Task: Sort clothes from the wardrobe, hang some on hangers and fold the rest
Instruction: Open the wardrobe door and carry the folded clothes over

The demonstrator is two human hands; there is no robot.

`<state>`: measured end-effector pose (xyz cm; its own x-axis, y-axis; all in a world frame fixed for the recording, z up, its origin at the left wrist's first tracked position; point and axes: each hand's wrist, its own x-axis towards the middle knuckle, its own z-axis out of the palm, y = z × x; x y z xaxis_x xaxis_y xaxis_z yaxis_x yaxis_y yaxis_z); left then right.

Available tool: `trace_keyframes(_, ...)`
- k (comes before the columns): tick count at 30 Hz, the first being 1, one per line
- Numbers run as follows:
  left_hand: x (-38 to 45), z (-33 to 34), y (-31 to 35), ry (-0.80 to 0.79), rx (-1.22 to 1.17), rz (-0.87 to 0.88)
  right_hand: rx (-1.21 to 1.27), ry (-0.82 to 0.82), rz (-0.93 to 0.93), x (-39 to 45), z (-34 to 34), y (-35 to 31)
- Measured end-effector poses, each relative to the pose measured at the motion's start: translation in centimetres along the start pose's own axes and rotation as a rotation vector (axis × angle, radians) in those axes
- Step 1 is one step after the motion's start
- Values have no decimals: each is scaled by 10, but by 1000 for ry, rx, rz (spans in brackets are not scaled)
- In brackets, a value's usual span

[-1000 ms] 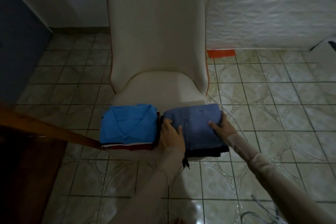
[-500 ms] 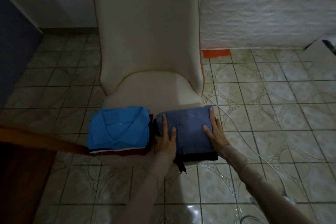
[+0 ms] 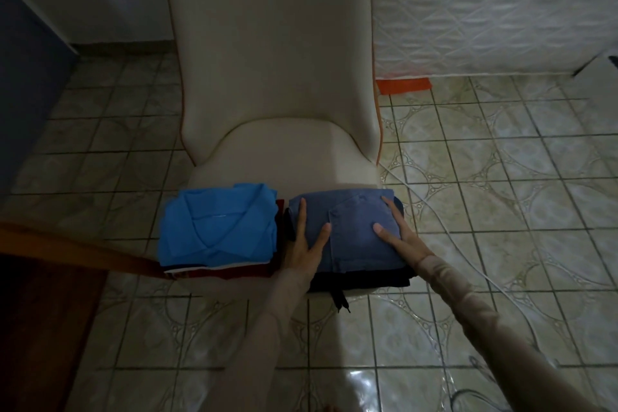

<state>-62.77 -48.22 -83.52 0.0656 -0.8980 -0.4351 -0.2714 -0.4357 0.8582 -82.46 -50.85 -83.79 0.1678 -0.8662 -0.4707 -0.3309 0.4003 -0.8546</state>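
Change: both hands have flattened since the earlier frames; the right hand [image 3: 403, 237], which gripped the shirt's right edge a second ago, now lies along it, and the left hand's [image 3: 306, 244] fingers have straightened.
Head view, folded shirt: the grey-blue folded shirt [image 3: 354, 234] lies on top of a dark stack [image 3: 368, 281] at the front right of the chair seat [image 3: 284, 157], likely put there to grow the pile of folded clothes.
Head view, left grip: wide and flat, fingers along the shirt's left edge, thumb on the cloth; it holds nothing, and seems to be pressing the fold square.
Head view, right grip: also wide and flat, fingers along the right edge, thumb on top, probably smoothing and squaring the shirt with the pile below.
Head view, neighbour pile: a bright blue folded shirt [image 3: 217, 227] tops a second stack just beside, on the left of the seat, over red and white items; the two piles nearly touch.
Head view, surroundings: tiled floor [image 3: 501, 211], a mattress [image 3: 485, 3] standing behind on the right.
Judgement: folding of this shirt looks finished.
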Motion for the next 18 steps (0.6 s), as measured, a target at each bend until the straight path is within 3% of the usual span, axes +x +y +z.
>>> trace_keyframes(8,-3,-7,12,-50,-141,-78,18,84,-15,-8,5,-11)
trace_keyframes(11,-9,-8,14,-45,-113,-85,36,84,-2,-11,3,-10)
trace_keyframes(18,-34,-4,6,-202,3,-98,31,76,62,-34,1,16)
